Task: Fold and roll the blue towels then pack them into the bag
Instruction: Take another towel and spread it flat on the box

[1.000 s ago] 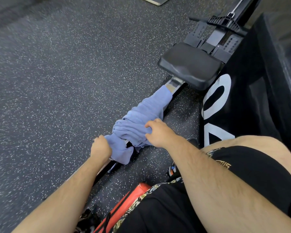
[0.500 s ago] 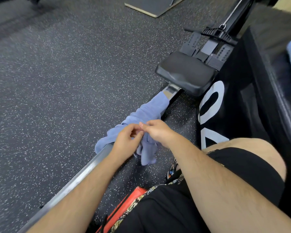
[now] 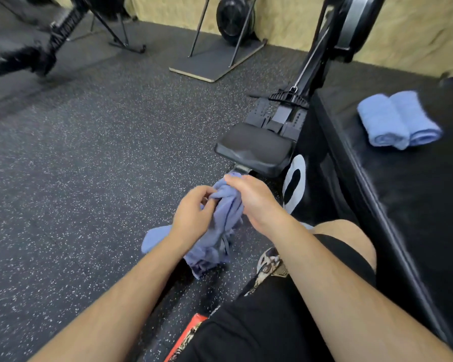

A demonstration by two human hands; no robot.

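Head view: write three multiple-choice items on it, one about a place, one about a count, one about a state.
1. Where do the rolled towels lie?
A. on the black box
B. on the rower seat
C. on the speckled floor

2. How many rolled towels are there?
A. one
B. two
C. four

3. The loose towel held by the left hand and the right hand is:
A. bunched and hanging
B. tightly rolled
C. spread flat on the floor

Answers: 1 A, they rest on the box top at the right. 2 B, two rolls lie side by side. 3 A, both hands grip its crumpled upper part while the rest dangles.
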